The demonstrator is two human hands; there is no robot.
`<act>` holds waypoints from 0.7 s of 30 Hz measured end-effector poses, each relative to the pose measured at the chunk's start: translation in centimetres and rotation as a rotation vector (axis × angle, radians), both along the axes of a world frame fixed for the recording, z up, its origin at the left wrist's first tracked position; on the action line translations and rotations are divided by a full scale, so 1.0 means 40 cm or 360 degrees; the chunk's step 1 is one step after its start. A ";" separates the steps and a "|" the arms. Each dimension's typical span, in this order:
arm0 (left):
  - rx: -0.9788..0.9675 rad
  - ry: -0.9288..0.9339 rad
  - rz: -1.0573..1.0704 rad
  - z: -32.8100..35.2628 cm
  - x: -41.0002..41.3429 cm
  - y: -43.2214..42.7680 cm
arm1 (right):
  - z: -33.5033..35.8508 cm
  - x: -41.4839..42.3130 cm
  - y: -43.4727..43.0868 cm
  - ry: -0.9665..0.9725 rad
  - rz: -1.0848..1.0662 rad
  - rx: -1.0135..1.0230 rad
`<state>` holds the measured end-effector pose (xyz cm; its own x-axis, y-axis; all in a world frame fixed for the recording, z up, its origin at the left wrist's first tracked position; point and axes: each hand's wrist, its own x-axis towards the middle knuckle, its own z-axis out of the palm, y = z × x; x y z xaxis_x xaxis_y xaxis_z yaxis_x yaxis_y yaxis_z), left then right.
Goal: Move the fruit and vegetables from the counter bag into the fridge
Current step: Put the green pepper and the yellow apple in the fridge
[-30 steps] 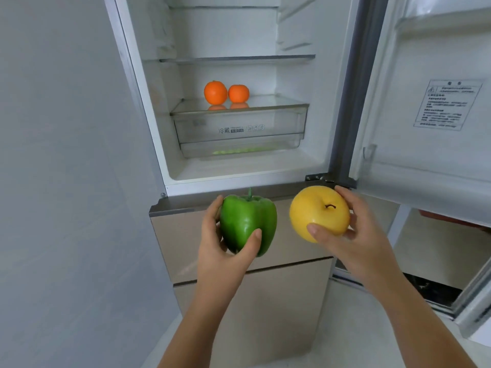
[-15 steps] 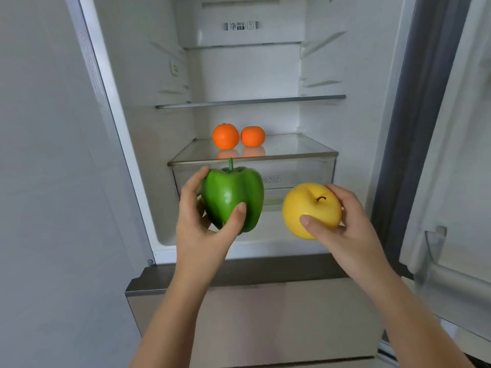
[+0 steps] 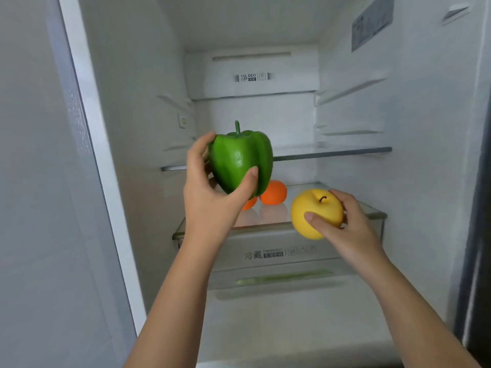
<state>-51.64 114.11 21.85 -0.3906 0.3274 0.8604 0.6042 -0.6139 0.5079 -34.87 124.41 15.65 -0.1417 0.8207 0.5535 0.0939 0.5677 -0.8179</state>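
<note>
Pepper point(image 3: 240, 160): green, upright, stem on top, held in front of the open fridge point(image 3: 350, 115) interior at the level of the upper glass shelf point(image 3: 332, 152). The left hand point(image 3: 212, 192) is clamped on it, thumb across the lower front, fingers wrapped around the left side and back. The pepper touches no shelf.

Apple point(image 3: 316, 212): yellow, stem facing up and toward the camera, held lower and to the right of the pepper. The right hand point(image 3: 342, 227) is clamped on it, thumb pressed on the front face, fingers curled over the right side. The apple sits at the front right edge of the lower shelf point(image 3: 271, 221); contact with the glass cannot be determined.

Oranges: two rest on the lower shelf behind the held items. One orange point(image 3: 275, 192) is largely visible between pepper and apple. The second orange point(image 3: 249, 203) is mostly hidden behind the left hand and pepper. Both reflect faintly in the glass.

Drawer point(image 3: 265, 258): clear, directly below the lower shelf, printed label on its front. Something green shows blurred through its lower part.

Back wall carries a white panel point(image 3: 252, 75) with printed markings. A grey wall point(image 3: 32, 181) stands left of the fridge.
</note>
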 end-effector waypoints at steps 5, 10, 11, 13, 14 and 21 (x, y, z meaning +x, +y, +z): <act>0.0017 0.0137 0.0006 0.045 -0.049 0.071 | 0.029 -0.041 0.085 -0.0090 -0.0082 0.0053; -0.0009 0.0091 -0.0021 0.072 -0.074 0.122 | 0.042 -0.047 0.145 -0.0210 -0.0123 0.0005; -0.0016 0.0096 -0.0017 0.080 -0.077 0.130 | 0.045 -0.048 0.156 -0.0227 -0.0122 0.0000; -0.0026 0.0107 -0.0015 0.094 -0.081 0.146 | 0.051 -0.051 0.183 -0.0237 -0.0102 -0.0021; -0.0029 0.0109 -0.0018 0.102 -0.083 0.153 | 0.054 -0.052 0.197 -0.0246 -0.0086 -0.0035; -0.0301 0.0080 -0.0079 0.145 -0.108 0.224 | 0.076 -0.067 0.288 -0.0375 -0.0034 -0.0096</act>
<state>-55.96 123.08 27.64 -0.3282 0.5025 0.7999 0.6032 -0.5401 0.5868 -37.53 135.94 18.67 -0.2434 0.8554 0.4573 0.2976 0.5146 -0.8041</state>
